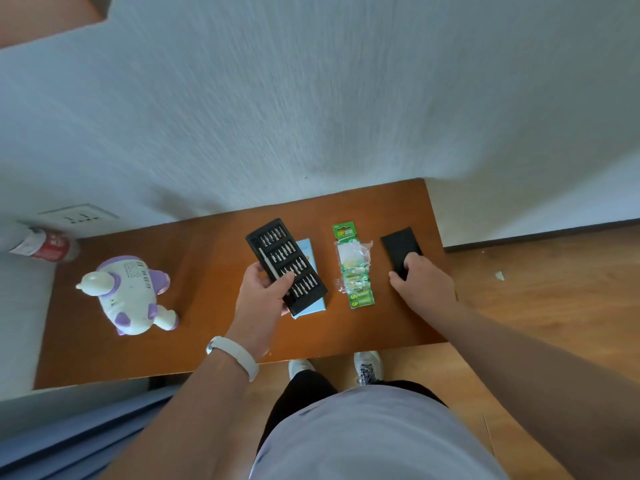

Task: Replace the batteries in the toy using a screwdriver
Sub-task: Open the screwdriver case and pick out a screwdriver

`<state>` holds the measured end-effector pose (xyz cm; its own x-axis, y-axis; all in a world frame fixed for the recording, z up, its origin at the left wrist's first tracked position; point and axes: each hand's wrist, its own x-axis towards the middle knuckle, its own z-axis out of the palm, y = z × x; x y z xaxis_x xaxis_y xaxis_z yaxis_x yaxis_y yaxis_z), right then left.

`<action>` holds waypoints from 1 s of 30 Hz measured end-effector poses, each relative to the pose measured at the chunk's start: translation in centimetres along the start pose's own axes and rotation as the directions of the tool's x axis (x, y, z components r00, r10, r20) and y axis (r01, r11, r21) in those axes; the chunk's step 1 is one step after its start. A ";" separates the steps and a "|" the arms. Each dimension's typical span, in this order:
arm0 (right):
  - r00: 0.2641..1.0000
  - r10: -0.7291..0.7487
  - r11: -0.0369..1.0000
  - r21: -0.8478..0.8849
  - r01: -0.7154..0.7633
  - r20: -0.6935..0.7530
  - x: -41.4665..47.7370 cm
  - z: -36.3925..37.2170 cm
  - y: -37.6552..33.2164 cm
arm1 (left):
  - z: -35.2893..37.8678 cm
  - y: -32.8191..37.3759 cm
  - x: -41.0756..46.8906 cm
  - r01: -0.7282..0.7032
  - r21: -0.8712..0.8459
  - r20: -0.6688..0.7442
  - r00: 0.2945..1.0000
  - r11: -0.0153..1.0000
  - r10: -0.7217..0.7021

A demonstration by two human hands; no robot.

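Left hand (263, 289): grips the tray (287, 261) at its near half, thumb on top over the bits, fingers under it. A white band (232, 355) is on the wrist.
Right hand (422, 278): rests on the near end of the lid (400, 245), fingers curled over its edge, thumb at its left side.
Tray: black and long, with 4 groups of silver bits. It is held at a slant over the box, just left of the battery pack.
Screwdriver (267, 263): thin silver rod in the slot along the left side of the tray.
Battery pack (353, 271): green card with torn clear plastic, flat on the table (173, 341), between tray and lid. No hand touches it.
Box (306, 245): light blue, partly hidden under the tray, just left of the battery pack.
Lid: black, flat on the table, just right of the battery pack.
Toy (128, 292): white and purple, on the table well left of the battery pack, apart from both hands.
Bottle (45, 245): clear with a red label, far left of the battery pack, beyond the toy, by the wall.
Shoes (367, 365): 2 light ones on the wooden floor, on the near side of the battery pack, past the table edge.
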<state>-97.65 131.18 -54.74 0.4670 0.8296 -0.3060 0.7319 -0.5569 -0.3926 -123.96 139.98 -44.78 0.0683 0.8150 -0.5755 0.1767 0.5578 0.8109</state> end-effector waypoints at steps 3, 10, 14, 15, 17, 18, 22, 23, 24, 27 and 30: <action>0.999 -0.006 1.000 0.008 0.006 0.038 0.3 -0.4 0.0 | 0.1 0.3 -0.1 -0.001 -0.010 0.018 1.000 1.000 0.001; 0.979 -0.203 0.957 0.214 0.195 0.020 -0.8 -3.4 -1.8 | 1.4 2.1 -0.8 -0.045 -0.009 0.098 0.994 0.999 0.045; 0.958 -0.279 0.894 0.346 0.286 -0.069 -1.8 -6.8 -4.8 | 2.4 3.7 -1.9 -0.077 -0.022 0.188 0.979 0.997 0.080; 0.947 -0.308 0.870 0.376 0.319 -0.093 -2.1 -7.7 -5.5 | 2.6 4.1 -2.3 -0.082 -0.033 0.213 0.973 0.996 0.087; 0.920 -0.369 0.823 0.413 0.391 -0.134 -2.7 -9.6 -7.0 | 3.0 4.9 -3.0 -0.091 -0.052 0.261 0.960 0.995 0.101; 0.906 -0.396 0.803 0.423 0.421 -0.151 -3.1 -10.6 -7.8 | 3.1 5.3 -3.4 -0.097 -0.058 0.283 0.953 0.994 0.109; 0.861 -0.459 0.745 0.434 0.507 -0.217 -4.3 -14.0 -10.3 | 3.5 6.6 -4.8 -0.129 -0.089 0.357 0.922 0.988 0.153; 0.847 -0.476 0.733 0.426 0.530 -0.234 -4.7 -14.8 -10.8 | 3.4 6.9 -5.2 -0.142 -0.094 0.366 0.915 0.985 0.167; 0.832 -0.496 0.722 0.415 0.554 -0.248 -5.0 -15.4 -11.2 | 3.4 7.2 -5.5 -0.155 -0.096 0.373 0.910 0.983 0.180; 0.777 -0.557 0.702 0.335 0.629 -0.292 -5.7 -16.6 -12.4 | 3.3 7.7 -6.3 -0.208 -0.088 0.387 0.894 0.974 0.226; 0.747 -0.605 0.712 0.232 0.663 -0.275 -6.0 -17.0 -13.5 | 3.2 8.0 -7.0 -0.243 -0.077 0.388 0.886 0.967 0.253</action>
<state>-101.88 134.39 -32.87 0.0423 0.9679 0.2479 0.7159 0.1437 -0.6833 -119.93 138.20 -34.61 0.4858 0.8027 -0.3459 0.0791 0.3538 0.9320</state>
